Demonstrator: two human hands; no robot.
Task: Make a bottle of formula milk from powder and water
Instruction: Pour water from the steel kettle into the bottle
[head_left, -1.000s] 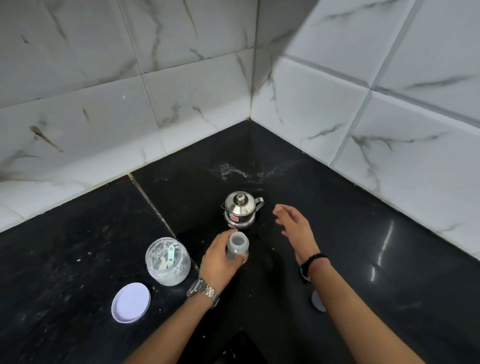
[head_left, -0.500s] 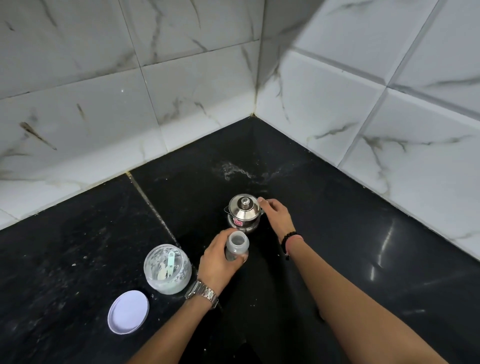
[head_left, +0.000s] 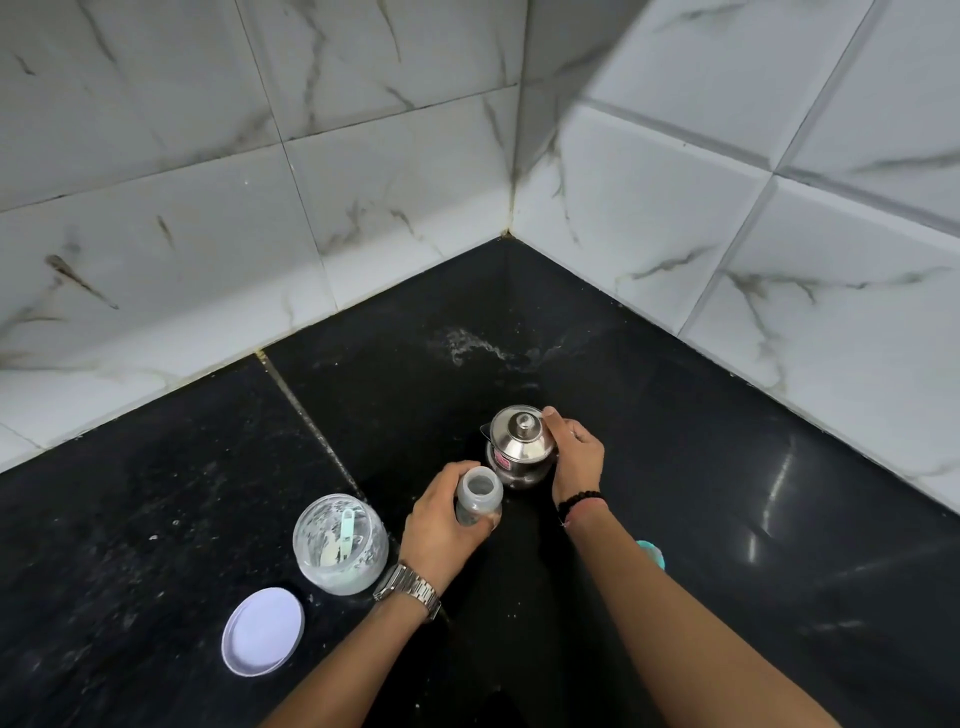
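Observation:
My left hand (head_left: 441, 525) grips an open, clear baby bottle (head_left: 479, 496) standing upright on the black counter (head_left: 727, 493). Just behind it sits a small steel kettle (head_left: 519, 441) with a knobbed lid and a red label. My right hand (head_left: 574, 457) curls round the kettle's right side, where its handle is hidden. To the left stands an open clear jar of white powder (head_left: 340, 543) with a pale green scoop (head_left: 344, 527) inside.
The jar's white lid (head_left: 262, 631) lies flat at the front left. A teal bottle cap (head_left: 652, 552) peeks out behind my right forearm. Spilled powder (head_left: 472, 345) dusts the counter near the corner. Marble-tiled walls (head_left: 260, 208) close in the back and right.
My right hand has moved from hovering above the counter to the kettle and closed round its right side. My left hand has kept hold of the bottle.

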